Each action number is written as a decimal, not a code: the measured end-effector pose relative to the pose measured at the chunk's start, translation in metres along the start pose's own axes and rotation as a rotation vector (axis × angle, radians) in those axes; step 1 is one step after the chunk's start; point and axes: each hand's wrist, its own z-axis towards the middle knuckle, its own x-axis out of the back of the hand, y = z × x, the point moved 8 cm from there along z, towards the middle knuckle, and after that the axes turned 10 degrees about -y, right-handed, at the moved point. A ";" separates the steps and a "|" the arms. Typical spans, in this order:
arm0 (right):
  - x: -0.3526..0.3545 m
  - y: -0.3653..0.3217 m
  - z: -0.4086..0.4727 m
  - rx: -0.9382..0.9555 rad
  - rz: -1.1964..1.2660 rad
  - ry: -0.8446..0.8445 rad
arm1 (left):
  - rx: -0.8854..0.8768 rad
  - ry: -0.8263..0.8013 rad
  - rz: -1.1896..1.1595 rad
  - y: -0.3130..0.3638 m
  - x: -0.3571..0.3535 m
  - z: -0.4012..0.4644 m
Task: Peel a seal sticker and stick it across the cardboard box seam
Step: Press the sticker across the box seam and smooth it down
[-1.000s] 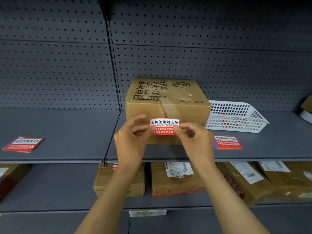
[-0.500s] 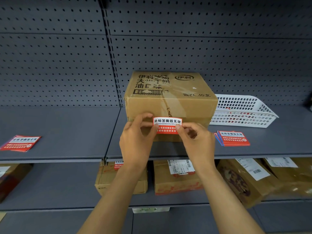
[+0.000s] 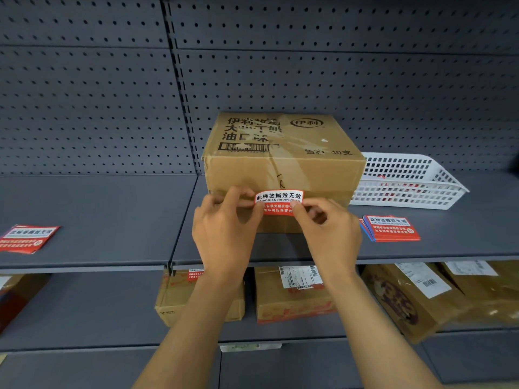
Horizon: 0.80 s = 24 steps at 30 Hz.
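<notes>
I have one wide-angle camera on my head, facing forward and slightly down at a grey shelf (image 3: 98, 220) with a pegboard back. It sits close, my forearms reaching in from the bottom edge toward a cardboard box (image 3: 280, 169) at centre.

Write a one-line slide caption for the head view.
Both hands hold a red-and-white seal sticker against the cardboard box front on a grey shelf.

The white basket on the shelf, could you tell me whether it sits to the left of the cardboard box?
No, the white basket sits on the shelf to the right of the cardboard box, just behind a stack of red stickers.
</notes>
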 end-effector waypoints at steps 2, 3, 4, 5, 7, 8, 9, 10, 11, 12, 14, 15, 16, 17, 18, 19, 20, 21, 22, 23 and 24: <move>0.001 -0.002 0.002 0.009 -0.036 0.009 | -0.009 -0.001 0.009 0.003 0.000 0.000; 0.001 -0.003 0.002 0.013 -0.058 0.014 | -0.015 0.006 0.017 0.005 0.000 0.001; 0.002 -0.004 0.003 0.019 -0.082 0.019 | -0.020 0.018 0.030 0.008 0.001 0.001; 0.002 -0.004 0.004 0.024 -0.107 0.023 | -0.023 0.032 0.045 0.010 0.003 0.001; 0.002 -0.005 0.006 0.030 -0.148 0.027 | -0.034 0.056 0.073 0.013 0.003 0.003; 0.002 -0.005 0.007 0.035 -0.164 0.028 | -0.039 0.069 0.085 0.013 0.003 0.004; 0.001 -0.005 0.009 0.043 -0.180 0.029 | -0.042 0.081 0.091 0.013 0.003 0.004; 0.001 -0.005 0.010 0.051 -0.194 0.031 | -0.043 0.092 0.093 0.013 0.002 0.004; 0.001 -0.005 0.011 0.055 -0.204 0.033 | -0.043 0.102 0.094 0.012 0.001 0.004; 0.000 -0.005 0.013 0.057 -0.208 0.033 | -0.043 0.110 0.096 0.011 0.000 0.005; -0.003 -0.004 0.015 0.062 -0.208 0.022 | -0.055 0.107 0.114 0.009 -0.003 0.007; -0.005 -0.004 0.016 0.065 -0.205 0.016 | -0.066 0.094 0.126 0.008 -0.005 0.009; -0.006 -0.003 0.017 0.066 -0.200 0.012 | -0.074 0.079 0.135 0.006 -0.008 0.010; -0.006 -0.002 0.018 0.067 -0.196 0.009 | -0.075 0.070 0.137 0.004 -0.009 0.012; -0.006 -0.001 0.019 0.068 -0.192 0.009 | -0.069 0.069 0.130 0.003 -0.010 0.013; -0.006 0.001 0.020 0.067 -0.191 0.010 | -0.061 0.072 0.119 0.001 -0.010 0.013; -0.005 0.002 0.021 0.065 -0.190 0.011 | -0.052 0.075 0.109 0.001 -0.010 0.013; -0.004 0.004 0.021 0.062 -0.187 0.015 | -0.049 0.076 0.101 0.001 -0.010 0.013; -0.004 0.005 0.022 0.061 -0.183 0.018 | -0.052 0.077 0.097 0.002 -0.010 0.013; -0.003 0.006 0.022 0.058 -0.184 0.021 | -0.056 0.080 0.092 0.002 -0.010 0.013; -0.003 0.008 0.023 0.053 -0.187 0.023 | -0.061 0.083 0.087 0.002 -0.010 0.013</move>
